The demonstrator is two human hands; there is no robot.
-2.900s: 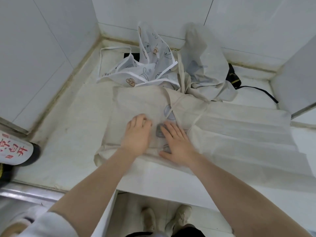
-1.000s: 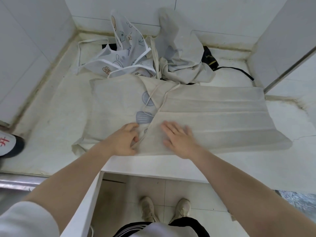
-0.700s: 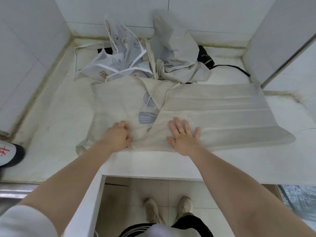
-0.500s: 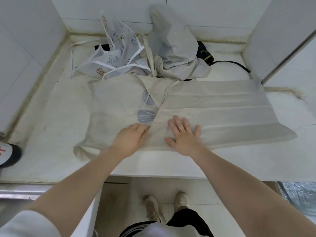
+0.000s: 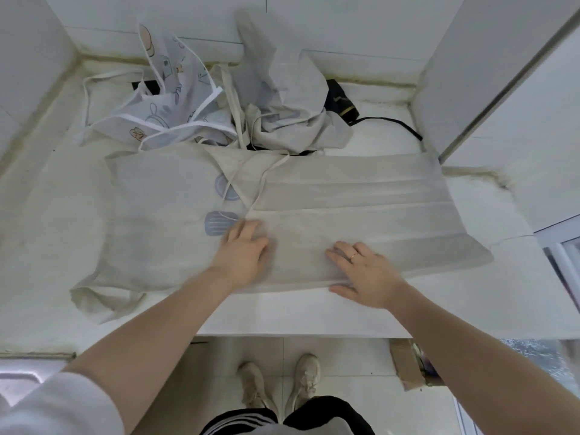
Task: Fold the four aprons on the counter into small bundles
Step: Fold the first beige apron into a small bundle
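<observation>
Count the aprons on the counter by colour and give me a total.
Beige aprons: 2, one spread flat under both hands, one crumpled at the back
White printed apron with white trim: 1
Black apron, mostly hidden: 1
Total: 4

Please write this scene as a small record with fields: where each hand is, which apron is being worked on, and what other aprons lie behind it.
left hand: flat on the beige apron, beside its blue print
right hand: fingers spread on the apron's near edge, thumb on the counter
beige apron: spread flat, right part folded into long bands
printed apron: crumpled, back left
grey apron: crumpled, back middle
black apron: mostly hidden behind the grey one
bundles done: none visible
</observation>
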